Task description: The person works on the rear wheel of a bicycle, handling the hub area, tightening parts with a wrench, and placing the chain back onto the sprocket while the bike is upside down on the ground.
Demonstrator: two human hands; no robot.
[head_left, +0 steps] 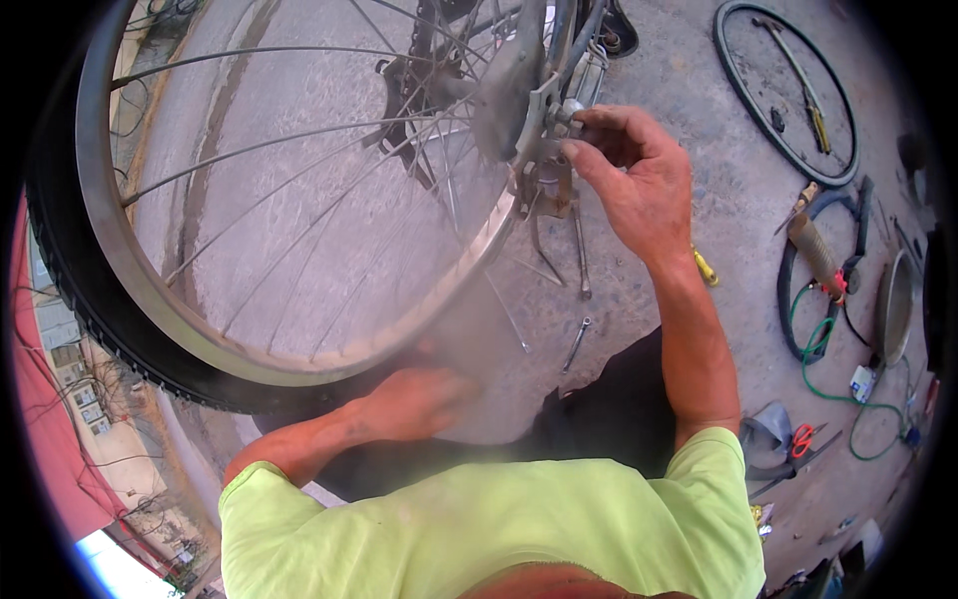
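A bicycle wheel with a silver rim (239, 361) and a black tyre (190, 384) fills the left side, its spokes running up to the hub. Beside the hub, my right hand (639, 175) pinches with thumb and fingertips at a small metal axle nut (569, 112) on the frame end; the fingers partly cover it. Just below the rim is my left hand (424, 402), near the tyre. Its fingers are smeared and partly hazy, so their grip and any contact with the tyre are unclear.
Wrenches (577, 344) and a yellow-handled tool (705, 266) lie on the concrete. To the right are a loose tyre (720, 45) with a hammer-like tool (798, 70) inside it, a black inner tube (788, 290), a green cord (838, 399), red-handled scissors (801, 439) and a metal basin (893, 309).
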